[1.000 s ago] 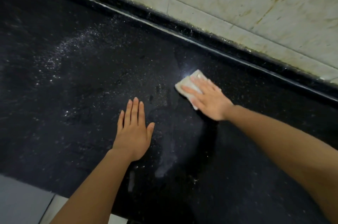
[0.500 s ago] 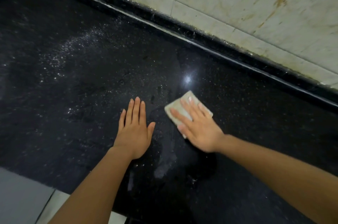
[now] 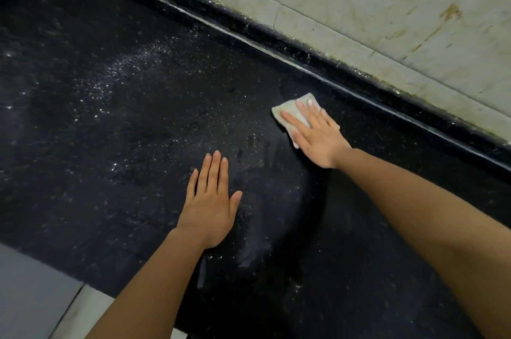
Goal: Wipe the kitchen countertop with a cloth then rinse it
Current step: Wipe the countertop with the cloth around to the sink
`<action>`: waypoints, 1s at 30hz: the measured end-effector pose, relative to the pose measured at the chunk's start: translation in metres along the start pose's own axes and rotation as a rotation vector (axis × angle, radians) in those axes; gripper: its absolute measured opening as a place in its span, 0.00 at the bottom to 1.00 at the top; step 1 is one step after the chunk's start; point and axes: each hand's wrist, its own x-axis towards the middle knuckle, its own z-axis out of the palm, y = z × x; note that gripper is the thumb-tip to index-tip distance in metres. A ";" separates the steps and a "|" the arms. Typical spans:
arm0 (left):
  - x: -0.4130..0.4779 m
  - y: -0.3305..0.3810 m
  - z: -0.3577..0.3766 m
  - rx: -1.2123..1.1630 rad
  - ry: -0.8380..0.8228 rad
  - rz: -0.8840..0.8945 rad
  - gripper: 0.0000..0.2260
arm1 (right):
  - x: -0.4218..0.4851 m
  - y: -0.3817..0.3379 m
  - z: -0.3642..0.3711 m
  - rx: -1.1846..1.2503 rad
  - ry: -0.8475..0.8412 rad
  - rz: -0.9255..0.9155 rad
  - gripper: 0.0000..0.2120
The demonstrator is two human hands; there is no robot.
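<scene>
Worktop: We see a black, speckled stone worktop (image 3: 110,150) that fills most of the head view and runs diagonally from upper left to lower right.
Cloth: A small, pale, folded cloth (image 3: 287,111) lies flat on the worktop in the right half of the view, near the raised back edge but apart from it. Its near part is hidden under the fingers.
Right hand: The right hand (image 3: 318,136) lies palm down on the cloth, fingers straight and slightly spread, pressing it against the stone. We see no finger curled round the fabric. The forearm enters from the lower right.
Left hand: The left hand (image 3: 210,208) rests flat on the bare worktop, fingers straight and close together, thumb out to the side. It holds nothing and lies well apart from the cloth, nearer to the person.
Specks: We note a scatter of fine white specks (image 3: 124,73) across the left and middle of the worktop, densest toward the upper left.
Smear: A pale, dull streak (image 3: 249,253) marks the stone just right of the left wrist.
Back edge: A dark raised lip (image 3: 276,44) borders the far side of the worktop.
Wall: Pale tiles (image 3: 359,6) with brownish stains rise behind the lip.
Lower left corner: A grey surface (image 3: 27,283) shows beyond the near edge of the worktop; we cannot tell what it is.
</scene>
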 end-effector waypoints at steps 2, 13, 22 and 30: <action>0.000 0.000 0.001 0.016 0.002 -0.002 0.35 | 0.026 -0.005 -0.006 0.055 0.017 0.082 0.23; 0.000 0.002 -0.002 0.029 -0.034 -0.010 0.29 | -0.034 -0.058 0.028 0.099 0.010 0.041 0.24; -0.007 -0.016 -0.014 -0.195 -0.091 0.165 0.28 | -0.193 -0.078 0.081 0.210 0.004 0.391 0.22; -0.045 -0.080 -0.021 -0.140 -0.092 0.360 0.26 | -0.265 -0.151 0.113 0.377 0.068 0.924 0.24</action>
